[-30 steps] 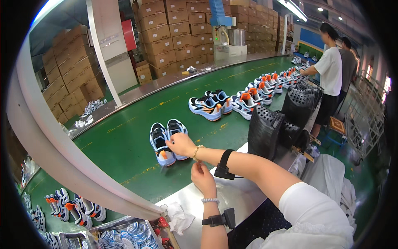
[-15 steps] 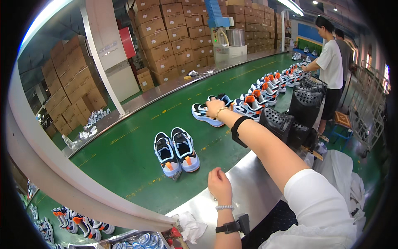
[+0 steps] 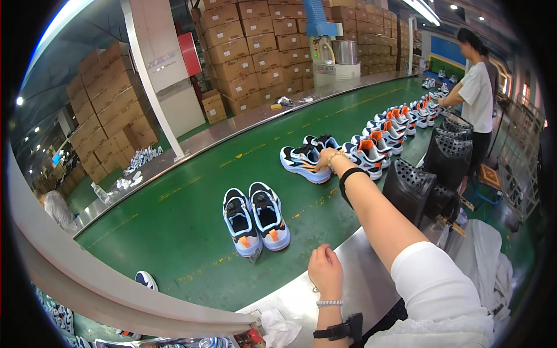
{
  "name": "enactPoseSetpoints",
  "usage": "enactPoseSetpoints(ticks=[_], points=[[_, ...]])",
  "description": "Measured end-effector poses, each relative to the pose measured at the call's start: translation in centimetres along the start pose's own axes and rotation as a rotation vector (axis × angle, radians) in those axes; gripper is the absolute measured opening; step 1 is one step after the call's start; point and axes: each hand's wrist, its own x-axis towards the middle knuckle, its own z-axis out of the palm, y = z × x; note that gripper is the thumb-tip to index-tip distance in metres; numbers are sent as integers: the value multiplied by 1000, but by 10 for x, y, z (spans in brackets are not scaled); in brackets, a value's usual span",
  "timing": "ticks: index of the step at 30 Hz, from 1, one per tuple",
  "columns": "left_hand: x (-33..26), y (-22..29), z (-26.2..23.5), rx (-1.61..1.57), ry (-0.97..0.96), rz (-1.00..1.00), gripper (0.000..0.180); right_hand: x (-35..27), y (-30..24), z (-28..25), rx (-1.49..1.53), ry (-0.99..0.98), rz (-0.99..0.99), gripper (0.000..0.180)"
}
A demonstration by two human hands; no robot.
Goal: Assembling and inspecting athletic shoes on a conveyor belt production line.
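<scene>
- The right hand is at the heel end of the far pair of shoes, palm down, fingers bent over the back of the nearer shoe.
- Its fingertips are hidden behind the hand and the shoe, so I cannot tell whether they grip it or only rest on it.
- The left hand is apart from all the shoes, above the metal ledge; its fingers are part-curled, and the inside of the palm is out of sight.
- The far pair sits upright on the green belt, toes pointing left, just beside the front end of the long shoe row.
- The near pair of shoes stands upright, side by side, heels toward the person, with neither hand touching it.
- The step in hand seems to be handling the far pair by its heels.
- By my judgement, the next move calls for a sure hold on the nearer heel, with the wrist kept clear of the neighbouring row.
</scene>
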Motion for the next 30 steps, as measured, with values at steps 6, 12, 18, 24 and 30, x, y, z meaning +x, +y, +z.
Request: enactPoseSetpoints(ticks=[6, 12, 18, 24, 30], points=[[-2, 3, -6, -56, 15, -15, 10, -32, -16, 22, -173, 370, -125, 69], [-4, 7, -9, -100, 40, -1, 10, -85, -28, 34, -84, 237, -385, 46], [0, 3, -6, -98, 22, -34, 12, -175, -31, 40, 226, -127, -491, 44], [3, -3, 6, -249, 1, -118, 12, -320, 6, 3, 415, -70, -813, 37], [-7, 5, 13, -278, -34, -68, 11, -382, 61, 23, 768, -20, -840, 31]])
